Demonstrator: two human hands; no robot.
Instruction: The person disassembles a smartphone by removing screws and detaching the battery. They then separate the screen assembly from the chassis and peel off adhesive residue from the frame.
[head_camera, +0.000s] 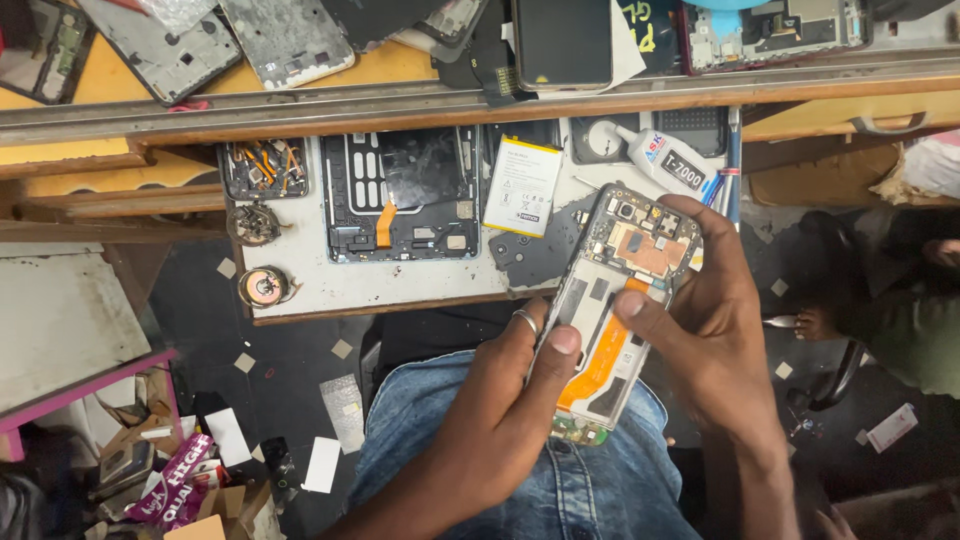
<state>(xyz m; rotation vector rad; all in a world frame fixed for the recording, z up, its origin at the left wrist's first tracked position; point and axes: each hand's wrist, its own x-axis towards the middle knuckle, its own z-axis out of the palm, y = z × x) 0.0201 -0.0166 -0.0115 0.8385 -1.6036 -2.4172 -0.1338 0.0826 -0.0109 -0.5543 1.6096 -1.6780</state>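
Observation:
I hold an opened smartphone (612, 300) with its back cover off, over my lap in blue jeans. Its circuit board, copper shield and an orange flex cable show. My left hand (500, 410), with a ring on one finger, grips the phone's left edge and lower part. My right hand (715, 330) wraps around the right edge, its thumb pressing on the orange flex cable near the middle.
A small white work board (300, 285) holds a disassembled phone frame (400, 195), a white battery (522, 187), a glue tube (668, 160), coils and small parts. Several phone frames lie on the wooden desk (400, 95) above. Paper scraps and wrappers litter the dark floor at the left.

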